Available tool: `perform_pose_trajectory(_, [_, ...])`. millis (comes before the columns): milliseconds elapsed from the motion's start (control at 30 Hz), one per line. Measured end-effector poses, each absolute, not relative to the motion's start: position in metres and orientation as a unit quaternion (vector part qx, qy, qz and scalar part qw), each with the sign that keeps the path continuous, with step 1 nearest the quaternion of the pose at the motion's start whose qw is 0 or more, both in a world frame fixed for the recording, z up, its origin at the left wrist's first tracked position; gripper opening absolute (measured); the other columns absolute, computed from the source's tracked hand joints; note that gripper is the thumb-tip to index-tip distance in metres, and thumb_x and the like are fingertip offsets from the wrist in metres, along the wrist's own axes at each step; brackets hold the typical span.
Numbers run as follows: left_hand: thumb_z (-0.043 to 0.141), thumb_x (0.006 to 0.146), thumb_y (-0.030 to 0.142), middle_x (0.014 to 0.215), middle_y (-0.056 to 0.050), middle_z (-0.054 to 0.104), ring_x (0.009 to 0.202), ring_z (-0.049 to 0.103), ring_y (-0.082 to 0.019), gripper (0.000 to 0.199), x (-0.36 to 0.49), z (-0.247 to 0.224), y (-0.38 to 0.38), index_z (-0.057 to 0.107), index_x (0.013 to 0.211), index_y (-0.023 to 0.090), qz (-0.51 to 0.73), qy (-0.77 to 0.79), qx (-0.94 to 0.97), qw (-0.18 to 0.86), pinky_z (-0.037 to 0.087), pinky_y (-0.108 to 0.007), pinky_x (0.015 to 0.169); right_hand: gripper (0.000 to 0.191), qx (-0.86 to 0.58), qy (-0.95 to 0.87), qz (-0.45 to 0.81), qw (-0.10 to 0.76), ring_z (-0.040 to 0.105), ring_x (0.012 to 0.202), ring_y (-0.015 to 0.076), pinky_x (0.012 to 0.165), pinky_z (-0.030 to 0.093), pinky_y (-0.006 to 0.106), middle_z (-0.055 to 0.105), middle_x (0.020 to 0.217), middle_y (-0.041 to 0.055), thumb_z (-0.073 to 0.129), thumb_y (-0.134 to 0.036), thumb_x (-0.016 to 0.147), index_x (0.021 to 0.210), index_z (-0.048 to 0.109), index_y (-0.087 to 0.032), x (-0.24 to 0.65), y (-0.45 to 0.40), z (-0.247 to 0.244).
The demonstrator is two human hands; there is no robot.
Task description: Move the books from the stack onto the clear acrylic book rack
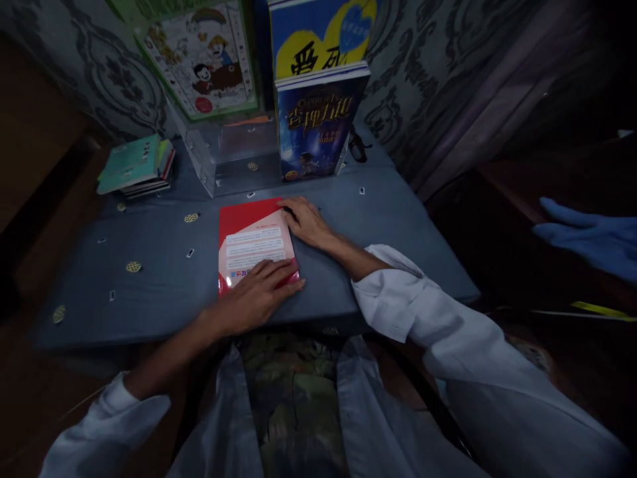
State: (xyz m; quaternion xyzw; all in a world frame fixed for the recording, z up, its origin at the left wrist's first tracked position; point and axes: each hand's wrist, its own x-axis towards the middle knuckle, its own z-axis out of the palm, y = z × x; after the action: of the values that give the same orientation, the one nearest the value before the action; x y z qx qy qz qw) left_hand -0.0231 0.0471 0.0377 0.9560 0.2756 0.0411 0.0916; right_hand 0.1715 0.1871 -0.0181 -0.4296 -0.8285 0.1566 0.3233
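Note:
A red and pink book (253, 242) lies flat on the blue-grey tablecloth, its printed text upside down to me. My left hand (256, 292) rests across the book's near edge, fingers stretched toward its lower right corner. At the book's upper right corner lies my right hand (306, 222), fingers extended and the thumb apart, touching the edge. Neither hand is wrapped round anything.
Behind the book, a clear acrylic stand (213, 159) holds a green picture book (204, 60) and a dark blue book (318, 126). Stacked books (134, 166) sit at the back left. Dark glasses (357, 147) lie at the back right. A blue glove (592, 232) shows far right.

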Motion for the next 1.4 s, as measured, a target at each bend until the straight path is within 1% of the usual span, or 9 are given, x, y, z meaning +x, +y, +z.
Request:
perform_pose_trajectory(133, [0.047,0.096,0.013,0.151,-0.013,0.049,0.145,0.038,-0.028,0.052,-0.024,0.032,0.026,0.047,0.147,0.024,0.044,0.300,0.949,0.085,0.034,-0.053,0.118,0.034,-0.412,-0.848,0.144,0.300,0.059,0.114,0.0275,0.106,0.041,0.047,0.069,0.119,0.0107,0.043,-0.019,0.096,0.120,0.066,-0.018,0.170,0.182,-0.016])
perform_pose_trajectory(233, [0.048,0.093,0.008,0.150,-0.013,0.050,0.146,0.036,-0.026,0.056,-0.024,0.023,0.016,0.045,0.148,0.021,0.064,0.319,0.943,0.069,0.030,-0.051,0.120,0.033,-0.426,-0.851,0.136,0.275,0.057,0.121,0.0304,0.108,0.039,0.050,0.065,0.129,0.0150,0.046,-0.020,0.094,0.119,0.067,-0.014,0.169,0.175,-0.016])
perform_pose_trajectory(300, [0.048,0.093,0.008,0.147,-0.013,0.053,0.145,0.038,-0.026,0.054,-0.025,0.018,0.010,0.047,0.145,0.020,0.089,0.335,0.937,0.048,0.031,-0.049,0.120,0.034,-0.433,-0.852,0.127,0.267,0.054,0.128,0.0320,0.110,0.037,0.053,0.063,0.135,0.0171,0.048,-0.021,0.094,0.121,0.067,-0.013,0.167,0.167,-0.016])
perform_pose_trajectory(400, [0.046,0.095,0.009,0.140,-0.013,0.060,0.138,0.048,-0.026,0.044,-0.031,0.011,-0.001,0.055,0.137,0.018,0.145,0.372,0.917,-0.001,0.038,-0.048,0.115,0.034,-0.382,-0.870,0.136,0.280,0.049,0.136,0.0308,0.115,0.032,0.057,0.064,0.136,0.0148,0.049,-0.021,0.095,0.122,0.069,-0.017,0.158,0.149,-0.009])
perform_pose_trajectory(567, [0.046,0.095,0.010,0.124,-0.014,0.068,0.120,0.059,-0.028,0.035,-0.052,0.004,-0.021,0.060,0.127,0.015,0.222,0.470,0.852,-0.069,0.047,-0.046,0.102,0.036,-0.186,-0.915,0.257,0.250,0.053,0.135,0.0208,0.112,0.042,0.043,0.066,0.135,0.0094,0.042,-0.027,0.102,0.127,0.067,-0.020,0.119,0.108,0.015])
perform_pose_trajectory(733, [0.045,0.097,0.012,0.107,-0.012,0.071,0.108,0.062,-0.028,0.025,-0.067,0.002,-0.031,0.065,0.112,0.015,0.218,0.550,0.803,-0.078,0.050,-0.044,0.091,0.040,-0.128,-0.932,0.290,0.175,0.049,0.139,0.0205,0.118,0.035,0.044,0.065,0.137,0.0107,0.039,-0.032,0.105,0.133,0.062,-0.016,0.083,0.094,0.019])
perform_pose_trajectory(900, [0.045,0.097,0.012,0.122,-0.012,0.069,0.113,0.061,-0.027,0.031,-0.067,0.003,-0.029,0.061,0.123,0.016,0.240,0.538,0.805,-0.067,0.049,-0.043,0.091,0.044,-0.149,-0.937,0.263,0.174,0.041,0.145,0.0193,0.121,0.030,0.043,0.055,0.148,0.0110,0.035,-0.035,0.106,0.139,0.058,-0.017,0.081,0.124,0.006])
perform_pose_trajectory(1133, [0.047,0.098,0.017,0.125,-0.012,0.068,0.112,0.062,-0.026,0.031,-0.073,0.007,-0.020,0.063,0.124,0.018,0.223,0.562,0.796,-0.034,0.052,-0.043,0.089,0.046,-0.270,-0.931,0.185,0.160,0.034,0.148,0.0239,0.122,0.027,0.051,0.047,0.154,0.0135,0.040,-0.030,0.102,0.145,0.051,-0.015,0.092,0.175,-0.005])
perform_pose_trajectory(1400, [0.050,0.101,0.039,0.149,-0.016,0.051,0.137,0.049,-0.030,0.045,-0.083,-0.001,-0.014,0.052,0.142,0.020,0.179,0.562,0.807,-0.032,0.040,-0.052,0.110,0.051,-0.339,-0.916,0.134,0.170,0.032,0.149,0.0265,0.122,0.028,0.054,0.042,0.157,0.0132,0.036,-0.037,0.103,0.148,0.047,-0.017,0.133,0.164,-0.012])
